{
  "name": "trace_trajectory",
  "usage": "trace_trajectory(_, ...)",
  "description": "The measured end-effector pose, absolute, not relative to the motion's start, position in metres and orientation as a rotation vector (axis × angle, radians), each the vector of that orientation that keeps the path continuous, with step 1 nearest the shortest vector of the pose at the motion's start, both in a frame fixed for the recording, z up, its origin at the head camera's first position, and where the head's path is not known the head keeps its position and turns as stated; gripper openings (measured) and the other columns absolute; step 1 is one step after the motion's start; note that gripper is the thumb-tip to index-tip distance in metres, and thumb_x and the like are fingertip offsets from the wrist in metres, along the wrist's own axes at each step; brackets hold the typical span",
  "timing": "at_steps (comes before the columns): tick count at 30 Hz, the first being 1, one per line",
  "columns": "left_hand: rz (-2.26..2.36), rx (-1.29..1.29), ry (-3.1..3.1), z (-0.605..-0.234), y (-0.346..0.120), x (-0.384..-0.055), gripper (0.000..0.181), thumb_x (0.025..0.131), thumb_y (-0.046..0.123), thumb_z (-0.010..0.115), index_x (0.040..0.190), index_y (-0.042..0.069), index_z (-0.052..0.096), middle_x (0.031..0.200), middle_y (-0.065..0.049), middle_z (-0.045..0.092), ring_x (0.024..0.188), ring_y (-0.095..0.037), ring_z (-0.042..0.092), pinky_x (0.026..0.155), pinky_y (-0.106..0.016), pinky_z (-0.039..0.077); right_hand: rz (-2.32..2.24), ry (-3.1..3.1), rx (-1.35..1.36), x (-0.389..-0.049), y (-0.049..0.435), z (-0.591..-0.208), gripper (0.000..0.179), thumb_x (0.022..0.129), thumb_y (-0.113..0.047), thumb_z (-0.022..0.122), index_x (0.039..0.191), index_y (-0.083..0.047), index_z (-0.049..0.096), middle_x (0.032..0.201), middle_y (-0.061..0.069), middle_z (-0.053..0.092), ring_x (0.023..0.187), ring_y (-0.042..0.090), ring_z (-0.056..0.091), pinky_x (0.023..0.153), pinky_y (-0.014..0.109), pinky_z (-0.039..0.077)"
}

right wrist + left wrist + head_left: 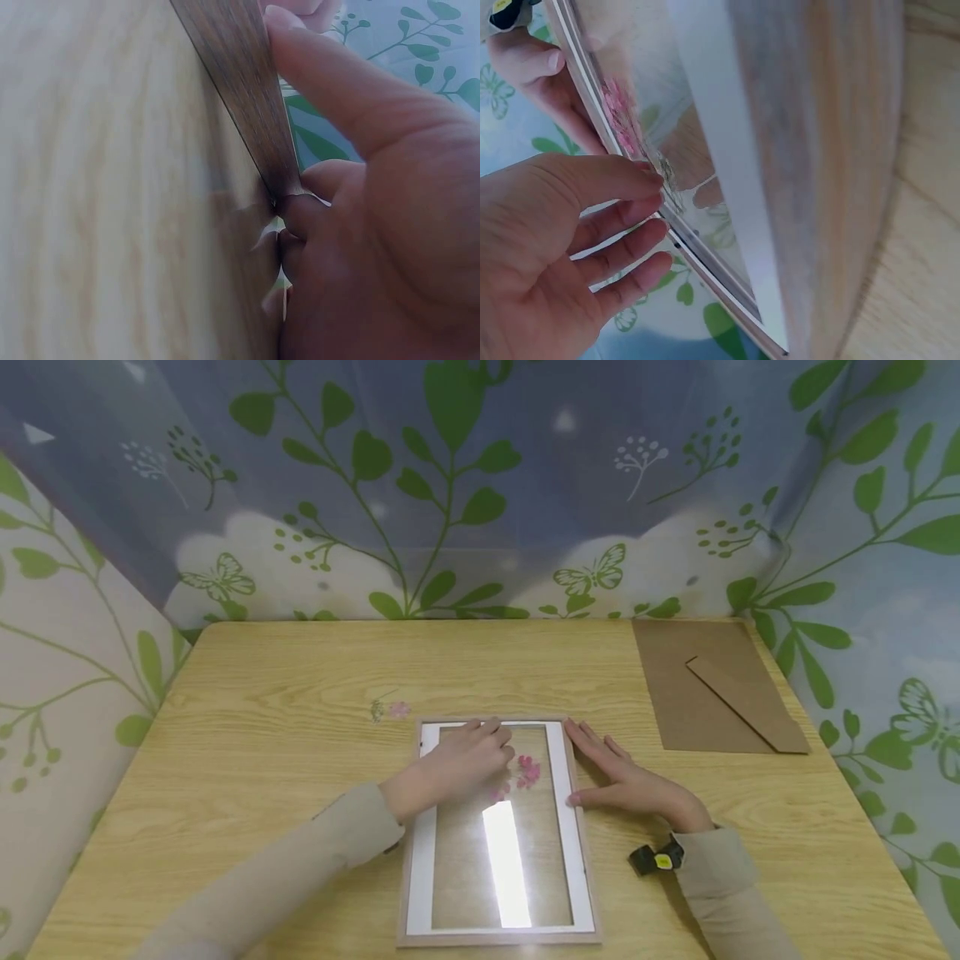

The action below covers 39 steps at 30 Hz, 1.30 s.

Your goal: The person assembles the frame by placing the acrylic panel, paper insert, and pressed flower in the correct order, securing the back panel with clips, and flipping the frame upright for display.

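Nearest to the person, two beige sleeves [330, 839] reach over the tabletop [187, 810], and a black device [656, 859] with a yellow patch sits at the right wrist. Between the forearms lies a picture frame [501, 939], flat, near the middle of the front part of the tabletop. A white border [576, 860] runs inside its wood, and a bright strip of light shines on the clear pane [465, 868].

The right hand [630, 789] is at the frame's right side, near its far corner; the thumb is spread from the long, nearly straight fingers, and it touches the wood. The left hand [468, 760] is over the far half of the pane. Its thumb and forefinger come together, the other fingers are bent loosely; whether they pinch a stem one cannot tell. Bright pink flowers [528, 771] lie on the pane just right of these fingertips, and paler blossoms [499, 792] just below them, toward the person.

Farther, a green sprig [377, 710] and a small pink flower [400, 710] lie on the tabletop, beyond the frame's far left corner. At the tabletop's far right corner is a brown board [667, 693] with a slanting strut [753, 714]. Behind the far edge hangs leaf-patterned cloth [525, 535].
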<state>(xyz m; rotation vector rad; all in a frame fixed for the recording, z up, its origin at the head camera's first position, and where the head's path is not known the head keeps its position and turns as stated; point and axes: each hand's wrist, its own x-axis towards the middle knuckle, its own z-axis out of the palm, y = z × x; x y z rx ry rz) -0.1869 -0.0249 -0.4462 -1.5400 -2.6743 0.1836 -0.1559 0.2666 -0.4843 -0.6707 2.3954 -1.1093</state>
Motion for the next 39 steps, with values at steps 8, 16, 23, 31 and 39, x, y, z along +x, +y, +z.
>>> trace_trajectory(8,-0.224,-1.380,-2.776,-0.446,-0.047,-0.192,0.007,0.088,0.012,0.072,0.093,0.007,0.071,0.087,-0.002,0.058,0.079,-0.017,0.049,0.068,-0.028,0.048,-1.110,2.398,-0.680,-0.156,0.268,-0.485,0.102,0.090,-0.036,0.073,0.161,-0.020,0.002,0.166,0.004,-0.001,0.151,0.027,-0.006,0.117,0.056,-0.009)
trace_trajectory(16,-0.178,-1.480,-2.609,-0.444,-0.059,-0.195,0.006,0.086,0.007,0.075,0.090,0.010,0.077,0.085,-0.002,0.058,0.079,-0.016,0.047,0.067,-0.027,0.046,-1.107,2.402,-0.684,-0.156,0.269,-0.485,0.101,0.090,-0.036,0.073,0.161,-0.020,0.002,0.166,0.005,-0.001,0.151,0.027,-0.007,0.117,0.056,-0.009)
trace_trajectory(23,0.114,-1.545,-2.521,-0.443,-0.046,-0.207,0.016,0.085,0.005,0.076,0.099,0.014,0.077,0.107,-0.005,0.068,0.094,-0.019,0.058,0.080,-0.030,0.052,-1.098,2.407,-0.691,-0.157,0.268,-0.486,0.100,0.091,-0.036,0.072,0.161,-0.019,0.003,0.167,0.005,-0.001,0.151,0.028,-0.007,0.117,0.056,-0.009)
trace_trajectory(31,0.313,-1.624,-2.436,-0.441,-0.038,-0.217,0.019,0.083,0.004,0.077,0.096,0.019,0.077,0.103,0.000,0.067,0.090,-0.015,0.059,0.078,-0.025,0.051,-1.111,2.396,-0.679,-0.156,0.265,-0.484,0.101,0.090,-0.035,0.073,0.161,-0.020,0.003,0.166,0.005,0.000,0.151,0.029,-0.007,0.117,0.057,-0.009)
trace_trajectory(39,0.478,-1.659,-2.363,-0.440,-0.037,-0.218,0.011,0.088,0.015,0.075,0.098,0.018,0.077,0.108,0.002,0.068,0.096,-0.014,0.059,0.087,-0.029,0.052,-1.117,2.393,-0.676,-0.156,0.266,-0.484,0.102,0.089,-0.036,0.074,0.161,-0.019,0.003,0.166,0.005,0.000,0.151,0.029,-0.007,0.117,0.057,-0.009)
